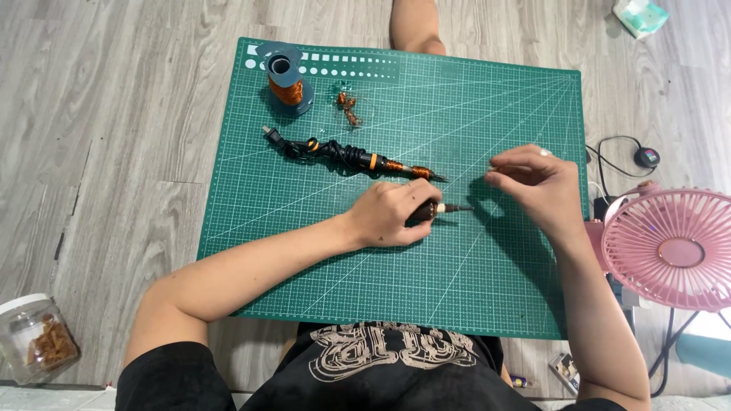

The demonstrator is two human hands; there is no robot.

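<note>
My left hand (396,213) grips a dark pen-shaped tool (445,208) lying near the middle of the green cutting mat (320,251), its metal tip pointing right. My right hand (537,186) hovers just right of that tip, with fingers pinched on a thin wire (509,167) that is barely visible. Just beyond my left hand lies a soldering iron (358,158) with its black cord wound round it and copper wire wrapped near the tip.
A spool of copper wire (285,80) stands at the mat's far left, a small tangle of copper wire (349,106) beside it. A pink fan (674,247) stands at the right edge, and a clear jar (34,339) at the lower left. A knee (415,27) shows beyond the mat.
</note>
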